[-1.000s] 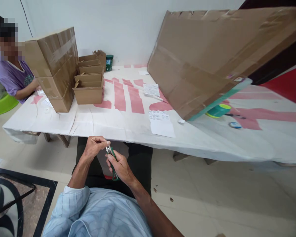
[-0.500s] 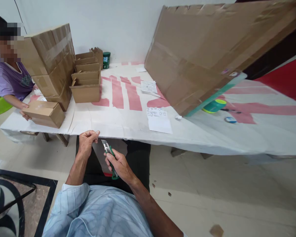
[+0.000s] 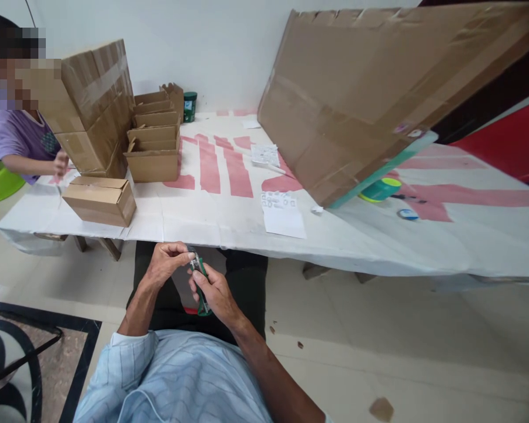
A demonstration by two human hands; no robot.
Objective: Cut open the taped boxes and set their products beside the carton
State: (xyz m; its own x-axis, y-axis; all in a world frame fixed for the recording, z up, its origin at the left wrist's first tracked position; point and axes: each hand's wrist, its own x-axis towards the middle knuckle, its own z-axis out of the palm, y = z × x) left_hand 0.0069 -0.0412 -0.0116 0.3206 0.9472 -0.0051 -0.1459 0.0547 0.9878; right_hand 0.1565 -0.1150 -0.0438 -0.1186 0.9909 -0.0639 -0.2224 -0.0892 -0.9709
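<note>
Carefully, we wrap our right hand [image 3: 216, 294] around the handle of a green-and-silver utility knife [image 3: 198, 264], thumb laid on its body, while the thumb and forefinger of our left hand [image 3: 165, 264] pinch at its blade end; how much metal lies between them we cannot tell. The knife tilts over our dark-trousered lap [image 3: 247, 285], just short of the long white-clothed table [image 3: 211, 220]. Done well, such fine work would call for a steady right grip, a light left touch on the blade's flat sides, never across its edge, and any push aimed away from our lap. Half a second earlier, our left fingers stood apart from the knife, its silver blade bare in the gap; now they meet it. Beyond, the closed brown cardboard box [image 3: 99, 202] sits farther right, and a co-worker's hand [image 3: 61, 164], then on it, is off it, near the tall stack of taped brown cartons [image 3: 88, 106].
</note>
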